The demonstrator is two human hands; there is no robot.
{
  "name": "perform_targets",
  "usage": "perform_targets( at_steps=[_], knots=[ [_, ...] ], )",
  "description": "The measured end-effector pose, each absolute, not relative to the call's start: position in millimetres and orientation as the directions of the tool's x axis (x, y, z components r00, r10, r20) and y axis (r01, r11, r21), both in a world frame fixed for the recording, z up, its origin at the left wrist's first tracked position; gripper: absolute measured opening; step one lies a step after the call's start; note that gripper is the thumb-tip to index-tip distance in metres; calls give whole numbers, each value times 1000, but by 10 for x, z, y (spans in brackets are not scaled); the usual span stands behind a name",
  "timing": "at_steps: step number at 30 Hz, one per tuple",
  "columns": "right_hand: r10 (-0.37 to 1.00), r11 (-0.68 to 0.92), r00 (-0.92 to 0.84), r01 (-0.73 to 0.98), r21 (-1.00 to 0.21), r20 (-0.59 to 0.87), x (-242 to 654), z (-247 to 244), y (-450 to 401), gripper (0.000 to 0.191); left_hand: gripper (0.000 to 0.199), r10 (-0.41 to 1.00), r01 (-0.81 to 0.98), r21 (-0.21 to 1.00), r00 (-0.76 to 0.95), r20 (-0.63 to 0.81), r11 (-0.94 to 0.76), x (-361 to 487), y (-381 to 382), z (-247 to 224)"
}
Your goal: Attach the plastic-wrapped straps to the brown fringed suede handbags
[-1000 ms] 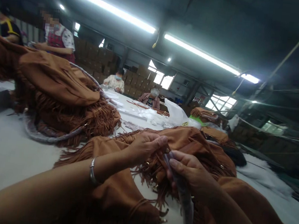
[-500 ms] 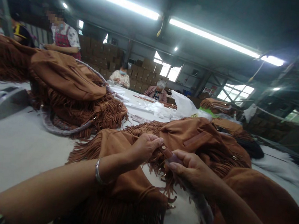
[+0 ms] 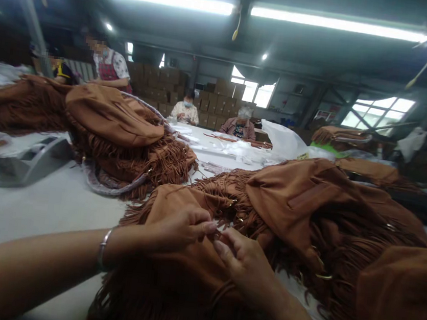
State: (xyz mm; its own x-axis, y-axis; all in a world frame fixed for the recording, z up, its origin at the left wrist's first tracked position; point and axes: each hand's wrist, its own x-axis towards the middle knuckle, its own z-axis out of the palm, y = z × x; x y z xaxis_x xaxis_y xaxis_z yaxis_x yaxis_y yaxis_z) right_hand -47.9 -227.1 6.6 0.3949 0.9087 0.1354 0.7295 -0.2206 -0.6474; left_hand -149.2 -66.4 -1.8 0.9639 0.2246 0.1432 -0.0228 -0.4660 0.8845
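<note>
My left hand, with a silver bangle on its wrist, is closed in a pinch over a brown fringed bag. Meeting it fingertip to fingertip, my right hand also pinches. Between them is the end of a brown bag strap, mostly hidden by the fingers. A pale plastic wrap shows below the right forearm. Just beyond the hands lies a second fringed bag, with gold-coloured metal rings at its edge.
More fringed bags are piled at the left, a wrapped handle looping out. A grey tape dispenser stands on the white table. Another brown bag lies at right. Co-workers sit and stand behind; cardboard boxes are stacked farther back.
My hands have come lower and closer together, and the strap end that showed its metal stud is now mostly covered by fingers. The head view has levelled and swung left.
</note>
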Motion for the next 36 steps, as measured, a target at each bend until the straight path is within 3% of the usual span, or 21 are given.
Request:
perform_targets(
  at_steps=[2, 5, 8, 12, 16, 20, 24, 28, 31, 36],
  knots=[
    [887, -220, 428, 720, -658, 171, -402, -54, -2137, 20, 34, 256, 31, 722, 945, 204, -691, -1445, -442, 86],
    [809, -170, 539, 599, -783, 236, -199, -292, -1928, 21, 26, 327, 136, 563, 910, 253, -815, -1187, -166, 220],
    [698, -145, 668, 483, -863, 257, 71, -575, -1822, 30, 18, 333, 178, 493, 911, 244, -851, -762, -61, 250],
    [610, -165, 773, 339, -926, 175, 317, -827, -1879, 45, 14, 289, 190, 427, 940, 181, -884, -187, -148, 83],
    [626, -135, 771, 253, -958, 115, 323, -883, -1924, 40, 29, 236, 180, 405, 967, 94, -896, 70, -200, -213],
    [625, -65, 777, 139, -988, 68, 295, -880, -1879, 36, 20, 263, 222, 443, 964, 31, -869, 43, -67, -394],
    [608, 56, 793, 0, -998, 34, 322, -807, -1874, 37, 6, 192, 157, 594, 981, -4, -789, -30, 27, -328],
    [607, 162, 794, -89, -983, 28, 335, -630, -1944, 37, 19, 56, -29, 770, 995, 84, -638, -161, -117, -126],
    [576, 249, 816, -114, -962, 53, 333, -490, -2015, 37, 28, -10, -135, 832, 988, 154, -537, -313, -322, -41],
    [587, 339, 804, -141, -930, 92, 342, -315, -2152, 36, 17, 41, -179, 858, 973, 227, -482, -493, -570, -65]
  ],
)
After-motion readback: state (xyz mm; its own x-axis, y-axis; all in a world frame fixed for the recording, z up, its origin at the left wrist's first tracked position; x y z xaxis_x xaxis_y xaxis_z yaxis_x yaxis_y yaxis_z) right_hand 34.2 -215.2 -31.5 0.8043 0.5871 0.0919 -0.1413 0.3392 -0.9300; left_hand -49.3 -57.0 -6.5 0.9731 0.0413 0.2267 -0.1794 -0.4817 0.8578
